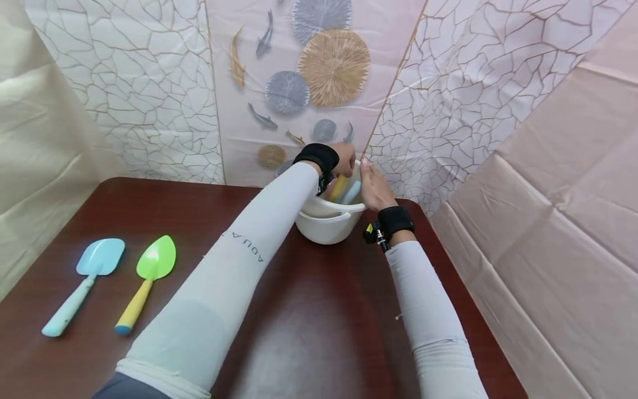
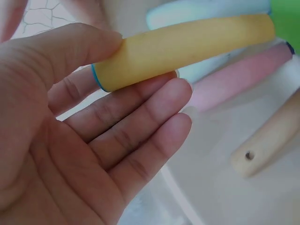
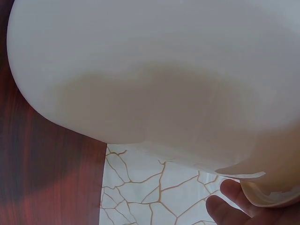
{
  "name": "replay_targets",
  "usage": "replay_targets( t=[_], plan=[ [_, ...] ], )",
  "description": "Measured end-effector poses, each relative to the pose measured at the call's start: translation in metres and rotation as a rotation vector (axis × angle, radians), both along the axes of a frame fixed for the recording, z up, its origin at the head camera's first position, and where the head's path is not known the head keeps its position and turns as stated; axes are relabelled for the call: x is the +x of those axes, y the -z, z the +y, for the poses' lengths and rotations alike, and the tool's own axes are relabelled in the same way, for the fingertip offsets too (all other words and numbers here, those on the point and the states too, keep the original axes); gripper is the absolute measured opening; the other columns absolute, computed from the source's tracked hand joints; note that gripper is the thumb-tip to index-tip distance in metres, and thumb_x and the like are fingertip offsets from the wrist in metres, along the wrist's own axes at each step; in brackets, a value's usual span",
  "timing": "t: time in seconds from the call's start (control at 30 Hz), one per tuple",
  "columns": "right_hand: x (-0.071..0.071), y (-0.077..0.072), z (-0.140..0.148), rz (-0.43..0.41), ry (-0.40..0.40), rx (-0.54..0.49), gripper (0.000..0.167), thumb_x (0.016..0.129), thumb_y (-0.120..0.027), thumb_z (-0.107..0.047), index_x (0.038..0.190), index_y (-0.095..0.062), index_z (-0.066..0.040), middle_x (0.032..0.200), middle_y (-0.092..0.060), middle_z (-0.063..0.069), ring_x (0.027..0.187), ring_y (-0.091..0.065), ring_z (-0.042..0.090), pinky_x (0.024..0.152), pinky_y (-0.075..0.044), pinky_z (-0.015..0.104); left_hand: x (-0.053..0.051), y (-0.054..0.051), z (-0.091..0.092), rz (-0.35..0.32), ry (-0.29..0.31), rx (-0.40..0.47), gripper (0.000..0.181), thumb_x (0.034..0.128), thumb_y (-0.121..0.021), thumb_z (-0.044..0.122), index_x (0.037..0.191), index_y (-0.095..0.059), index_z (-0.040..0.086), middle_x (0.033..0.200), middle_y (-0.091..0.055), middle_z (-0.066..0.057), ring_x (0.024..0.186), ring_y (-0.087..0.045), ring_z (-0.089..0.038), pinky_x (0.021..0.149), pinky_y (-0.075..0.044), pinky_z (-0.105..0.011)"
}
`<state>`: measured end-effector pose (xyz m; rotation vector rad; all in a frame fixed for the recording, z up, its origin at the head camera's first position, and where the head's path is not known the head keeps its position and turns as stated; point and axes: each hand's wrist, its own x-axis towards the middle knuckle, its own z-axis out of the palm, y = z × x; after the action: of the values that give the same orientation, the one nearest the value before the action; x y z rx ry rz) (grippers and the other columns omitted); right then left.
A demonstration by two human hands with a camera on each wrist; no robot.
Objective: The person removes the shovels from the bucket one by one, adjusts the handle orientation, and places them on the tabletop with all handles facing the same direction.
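A white bucket (image 1: 325, 228) stands at the far edge of the table, with several handled tools inside. My left hand (image 1: 344, 159) reaches over its rim and pinches the yellow handle (image 2: 187, 49) of a hand tool between thumb and index finger. The other left fingers extend beneath the handle. Near it lie a pink handle (image 2: 243, 77), a light blue handle (image 2: 206, 14) and a beige handle (image 2: 267, 140) with a hole. The tools' heads are mostly hidden. My right hand (image 1: 376, 188) holds the bucket's right rim; two fingertips show by the rim in the right wrist view.
On the left of the brown table (image 1: 309, 332) lie a light blue trowel (image 1: 101, 256) and a green trowel (image 1: 157, 258) with a yellow handle. A patterned wall covering (image 1: 164, 100) rises behind the bucket, and a beige cloth (image 1: 558, 233) hangs along the right side.
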<state>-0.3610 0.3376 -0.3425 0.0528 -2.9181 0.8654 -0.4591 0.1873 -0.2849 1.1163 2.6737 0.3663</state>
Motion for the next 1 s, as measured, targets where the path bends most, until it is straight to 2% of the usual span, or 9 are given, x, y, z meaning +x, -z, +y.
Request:
replay_targets(
  t=[0.13, 0.23, 0.3, 0.37, 0.47, 0.57, 0.73, 1.0],
  plan=[
    [0.001, -0.001, 0.0, 0.011, -0.001, -0.012, 0.088, 0.105, 0.002, -0.066, 0.166, -0.019, -0.007, 0.173, -0.017, 0.016, 0.16, -0.017, 0.038, 0.129, -0.015, 0.054, 0.014, -0.02, -0.016, -0.008, -0.001, 0.001, 0.019, 0.0978, -0.067, 0.019, 0.11, -0.072, 0.004, 0.088, -0.07, -0.001, 0.062, -0.064, -0.007, 0.064, -0.053, -0.02],
    [0.001, -0.001, 0.0, 0.017, -0.006, -0.019, 0.088, 0.104, 0.002, -0.067, 0.166, -0.021, -0.008, 0.173, -0.02, 0.016, 0.158, -0.02, 0.039, 0.128, -0.017, 0.055, 0.026, -0.036, -0.029, 0.03, 0.021, 0.034, 0.017, 0.0989, -0.067, 0.021, 0.103, -0.069, 0.005, 0.078, -0.067, 0.002, 0.06, -0.063, -0.006, 0.065, -0.049, -0.02],
    [0.001, -0.001, 0.001, 0.02, -0.009, -0.026, 0.088, 0.104, 0.002, -0.067, 0.166, -0.022, -0.009, 0.172, -0.022, 0.016, 0.157, -0.022, 0.04, 0.127, -0.019, 0.056, 0.034, -0.045, -0.038, 0.077, 0.02, 0.072, 0.014, 0.0991, -0.066, 0.022, 0.094, -0.065, 0.009, 0.073, -0.064, 0.004, 0.059, -0.061, -0.005, 0.065, -0.047, -0.02],
    [0.001, -0.001, 0.001, 0.016, -0.011, -0.029, 0.089, 0.104, 0.002, -0.068, 0.166, -0.021, -0.009, 0.171, -0.022, 0.017, 0.157, -0.023, 0.041, 0.127, -0.019, 0.057, 0.042, -0.053, -0.047, 0.139, 0.023, 0.125, 0.02, 0.0989, -0.065, 0.021, 0.083, -0.059, 0.01, 0.069, -0.056, 0.005, 0.06, -0.056, -0.007, 0.065, -0.044, -0.021],
    [0.0, 0.0, 0.002, 0.001, -0.013, -0.025, 0.089, 0.103, 0.002, -0.069, 0.166, -0.019, -0.009, 0.172, -0.021, 0.018, 0.157, -0.022, 0.042, 0.127, -0.018, 0.058, 0.05, -0.061, -0.062, 0.227, -0.004, 0.206, 0.026, 0.0986, -0.063, 0.023, 0.078, -0.051, 0.014, 0.072, -0.047, 0.004, 0.066, -0.049, -0.01, 0.066, -0.039, -0.022],
    [-0.001, 0.001, 0.001, -0.015, -0.021, -0.015, 0.09, 0.102, 0.003, -0.07, 0.167, -0.017, -0.009, 0.172, -0.019, 0.018, 0.158, -0.019, 0.043, 0.127, -0.017, 0.059, 0.059, -0.068, -0.08, 0.301, -0.04, 0.315, 0.024, 0.0991, -0.063, 0.024, 0.081, -0.052, 0.012, 0.077, -0.045, 0.001, 0.072, -0.043, -0.015, 0.069, -0.035, -0.024],
    [-0.002, 0.001, 0.001, -0.025, -0.031, -0.019, 0.089, 0.104, 0.002, -0.068, 0.166, -0.016, -0.007, 0.172, -0.017, 0.019, 0.157, -0.019, 0.045, 0.126, -0.017, 0.06, 0.076, -0.076, -0.108, 0.384, -0.133, 0.54, 0.027, 0.1009, -0.063, 0.026, 0.083, -0.054, 0.008, 0.074, -0.042, -0.001, 0.069, -0.04, -0.015, 0.067, -0.032, -0.023],
    [-0.001, 0.0, 0.001, -0.026, -0.039, -0.027, 0.089, 0.103, 0.001, -0.069, 0.167, -0.015, -0.008, 0.172, -0.017, 0.02, 0.156, -0.02, 0.047, 0.125, -0.017, 0.062, 0.105, -0.075, -0.145, 0.485, -0.231, 0.837, 0.028, 0.0986, -0.068, 0.028, 0.083, -0.057, 0.008, 0.069, -0.047, -0.001, 0.063, -0.042, -0.013, 0.062, -0.03, -0.02]
  ],
)
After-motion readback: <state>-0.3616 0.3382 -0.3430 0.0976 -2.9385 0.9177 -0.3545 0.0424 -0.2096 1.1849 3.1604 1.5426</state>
